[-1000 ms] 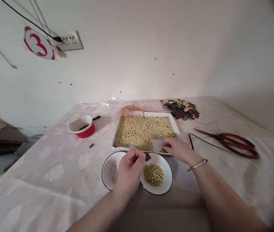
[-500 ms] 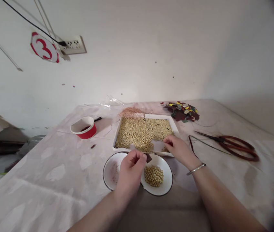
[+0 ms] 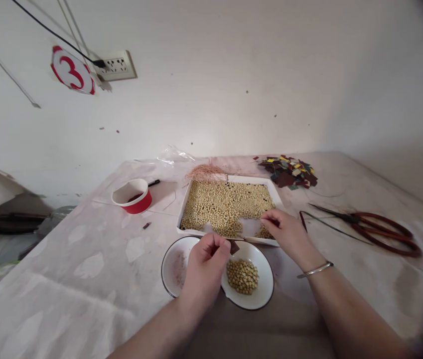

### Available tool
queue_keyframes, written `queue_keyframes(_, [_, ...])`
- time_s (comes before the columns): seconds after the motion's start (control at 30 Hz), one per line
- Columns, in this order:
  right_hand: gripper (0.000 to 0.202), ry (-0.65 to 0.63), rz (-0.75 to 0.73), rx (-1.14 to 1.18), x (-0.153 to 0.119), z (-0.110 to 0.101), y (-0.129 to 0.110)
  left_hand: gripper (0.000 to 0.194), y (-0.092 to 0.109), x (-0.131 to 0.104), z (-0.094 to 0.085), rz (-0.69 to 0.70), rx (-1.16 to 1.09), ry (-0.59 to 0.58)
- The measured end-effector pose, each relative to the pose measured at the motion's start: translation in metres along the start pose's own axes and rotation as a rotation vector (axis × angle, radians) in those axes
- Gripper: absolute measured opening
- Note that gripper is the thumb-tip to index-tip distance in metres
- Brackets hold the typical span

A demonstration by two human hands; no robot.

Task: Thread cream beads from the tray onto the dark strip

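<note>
My left hand [image 3: 206,267] is closed in a pinch above the gap between two white bowls. A small dark brown flat piece [image 3: 234,248] sticks out from its fingertips. My right hand [image 3: 289,235], wearing a bangle, pinches thumb and forefinger over the front right of a white tray [image 3: 278,198]. Anything between those fingers is too small to make out. Pale round beads [image 3: 228,202] spread across the tray, with a bare patch by the right fingers. The right bowl [image 3: 266,281] holds larger yellowish beads [image 3: 241,277]. My left hand partly covers the left bowl [image 3: 169,267], which has pinkish residue.
Long red-handled scissors [image 3: 385,232] lie at right. Behind the tray are a pile of coloured scraps [image 3: 291,172] and pinkish strands [image 3: 207,172]. A red-and-white paper cup [image 3: 142,203] and black pen [image 3: 154,183] are at left. A wall stands behind the cloth-covered table [image 3: 65,299].
The whole view has shifted a little, so the things appear farther right. Both hands keep nearly the same pinched poses over the bowls and tray.
</note>
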State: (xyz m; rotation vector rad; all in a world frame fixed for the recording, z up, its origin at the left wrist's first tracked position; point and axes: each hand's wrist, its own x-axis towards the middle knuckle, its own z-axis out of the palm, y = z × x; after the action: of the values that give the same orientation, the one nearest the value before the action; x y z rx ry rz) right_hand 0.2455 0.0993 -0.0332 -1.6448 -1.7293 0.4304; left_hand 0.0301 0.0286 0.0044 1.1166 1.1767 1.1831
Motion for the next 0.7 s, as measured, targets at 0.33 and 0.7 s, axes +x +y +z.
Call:
queue_keyframes(0.33, [0.005,0.051,-0.178,0.176,-0.053,-0.013,-0.079,0.017,0.004,0.004,0.0,-0.038,-0.014,-0.019])
queue_keyframes(0.7, [0.013,-0.039,-0.354,0.21,-0.063,0.009,-0.087,0.017,0.009,0.001,0.001,-0.068,-0.033,-0.023])
